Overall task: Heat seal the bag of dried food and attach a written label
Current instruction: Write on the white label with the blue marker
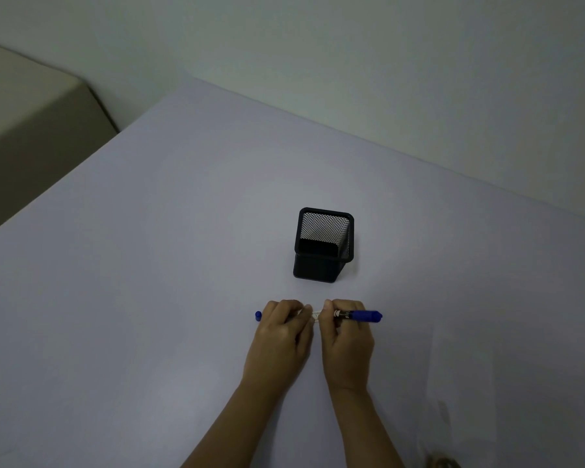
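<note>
Just in front of the black mesh pen holder [324, 246], a marker pen [358, 315] lies level across the pale table [149, 265]. Its blue end cap pokes out left of the left hand [281, 329], whose fingers curl closed around the white barrel. The right hand [347, 332] grips the barrel too, the blue cap jutting out to its right

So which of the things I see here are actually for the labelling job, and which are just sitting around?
For the job:
- blue pen, held level in both hands, the left hand and the right hand

Just lying about:
- black mesh pen holder, upright and empty, beyond the hands
- table it stands on

No bag or label shows in this view.
</note>
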`<control>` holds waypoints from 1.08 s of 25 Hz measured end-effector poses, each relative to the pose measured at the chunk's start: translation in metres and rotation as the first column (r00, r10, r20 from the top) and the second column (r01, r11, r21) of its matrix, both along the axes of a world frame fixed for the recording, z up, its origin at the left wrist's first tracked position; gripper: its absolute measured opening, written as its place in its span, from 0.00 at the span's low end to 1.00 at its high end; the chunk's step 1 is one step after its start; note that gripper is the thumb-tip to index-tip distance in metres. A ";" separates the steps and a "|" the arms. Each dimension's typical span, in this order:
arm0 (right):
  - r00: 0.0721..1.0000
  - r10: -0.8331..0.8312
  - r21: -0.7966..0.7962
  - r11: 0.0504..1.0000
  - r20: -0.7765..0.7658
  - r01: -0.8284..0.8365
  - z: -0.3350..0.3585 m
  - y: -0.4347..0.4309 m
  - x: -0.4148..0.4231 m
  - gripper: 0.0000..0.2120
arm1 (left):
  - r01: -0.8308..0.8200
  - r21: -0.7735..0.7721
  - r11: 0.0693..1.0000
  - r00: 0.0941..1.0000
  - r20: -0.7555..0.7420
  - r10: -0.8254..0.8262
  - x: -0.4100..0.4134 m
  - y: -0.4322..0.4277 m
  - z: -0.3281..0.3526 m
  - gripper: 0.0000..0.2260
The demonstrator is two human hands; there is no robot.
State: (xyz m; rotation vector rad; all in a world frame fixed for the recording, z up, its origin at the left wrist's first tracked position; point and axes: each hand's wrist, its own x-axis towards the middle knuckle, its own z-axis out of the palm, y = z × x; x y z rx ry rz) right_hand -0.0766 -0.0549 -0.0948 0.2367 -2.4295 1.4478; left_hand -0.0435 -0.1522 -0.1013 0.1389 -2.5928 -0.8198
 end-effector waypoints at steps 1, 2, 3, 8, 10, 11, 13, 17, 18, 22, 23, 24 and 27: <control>1.000 0.004 -0.004 1.000 -0.004 -0.004 0.000 0.000 0.000 0.04 | -0.001 0.001 1.000 1.000 -0.003 0.001 0.000 0.000 0.000 0.14; 1.000 0.004 -0.001 1.000 -0.010 -0.004 0.000 0.000 0.000 0.04 | -0.002 0.000 1.000 1.000 -0.004 0.002 0.000 0.000 0.000 0.14; 1.000 -0.002 0.008 1.000 -0.018 0.002 -0.001 0.001 0.000 0.04 | -0.001 -0.002 1.000 1.000 -0.004 0.001 0.000 0.000 0.000 0.14; 0.999 0.034 0.026 0.999 -0.010 -0.034 -0.001 0.000 0.000 0.05 | -0.005 0.009 1.000 1.000 0.001 0.005 0.000 0.000 -0.001 0.14; 1.000 -0.007 0.040 0.999 -0.019 0.007 -0.002 0.000 0.000 0.10 | -0.005 -0.002 1.000 1.000 0.002 0.005 0.000 -0.001 -0.001 0.14; 1.000 -0.020 0.040 0.999 -0.022 0.020 -0.001 0.000 -0.001 0.12 | -0.004 -0.006 1.000 1.000 0.004 0.004 0.000 0.000 -0.001 0.14; 0.999 -0.020 0.028 0.999 -0.024 0.021 0.001 0.000 -0.001 0.09 | -0.004 -0.001 1.000 1.000 0.010 0.004 0.000 -0.001 0.000 0.14; 0.998 -0.035 0.002 0.999 -0.043 0.035 0.001 0.000 -0.001 0.16 | 0.000 0.008 1.000 1.000 0.018 -0.001 0.000 -0.001 0.001 0.15; 0.998 -0.050 -0.011 0.999 -0.037 0.049 0.001 0.000 -0.001 0.19 | 0.001 0.005 1.000 1.000 0.020 -0.001 0.000 -0.001 0.001 0.15; 0.999 -0.017 0.011 1.000 -0.028 0.017 0.000 -0.001 -0.001 0.11 | -0.005 0.007 1.000 0.999 0.051 0.005 0.000 -0.001 0.002 0.15; 1.000 -0.012 0.018 1.000 -0.027 0.013 0.000 -0.001 0.000 0.11 | -0.006 0.013 1.000 0.998 0.055 0.005 0.001 0.000 0.002 0.15; 0.999 -0.028 0.016 0.999 -0.025 0.028 0.001 -0.001 -0.001 0.12 | -0.005 0.018 1.000 0.999 0.051 0.004 0.000 0.000 0.003 0.15; 0.992 -0.128 -0.031 0.991 -0.001 0.128 0.007 0.000 -0.003 0.14 | 0.000 0.027 1.000 0.999 0.052 -0.001 0.000 -0.001 0.004 0.15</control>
